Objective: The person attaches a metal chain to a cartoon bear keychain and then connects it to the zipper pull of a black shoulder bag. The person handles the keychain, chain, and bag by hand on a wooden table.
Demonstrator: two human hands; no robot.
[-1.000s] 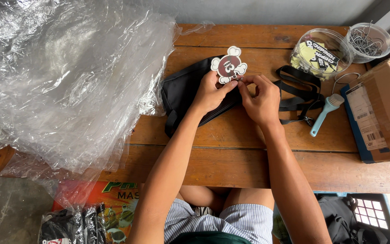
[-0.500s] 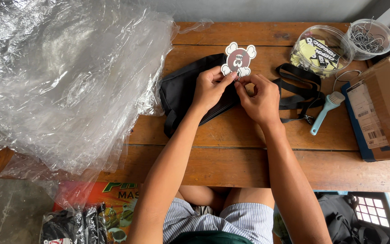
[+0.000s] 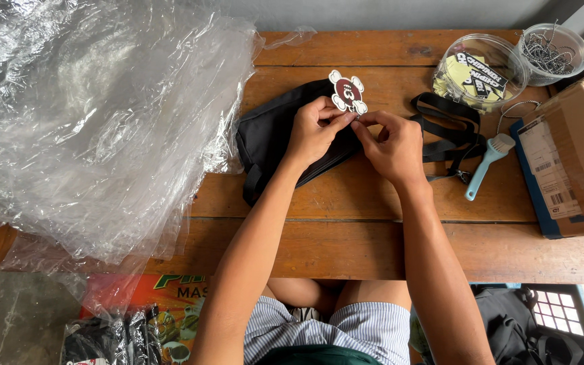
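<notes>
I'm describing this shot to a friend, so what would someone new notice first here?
First, the two hands, left hand and right hand, meeting mid-table and pinching a white-and-maroon tag over a black bag. Next, the big heap of crinkled clear plastic covering the table's left end. At far right sits an open cardboard box.

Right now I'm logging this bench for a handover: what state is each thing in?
Left hand: pinching the tag's lower edge.
Right hand: fingers pinched at the tag's base.
Skull-shaped tag: held up above the bag.
Black bag: lying flat on the table.
Black strap: loose, coiled.
Round clear tub: open, holding labels.
Small clear tub: open, holding metal hooks.
Cardboard box: open.
Blue brush: lying untouched.
</notes>
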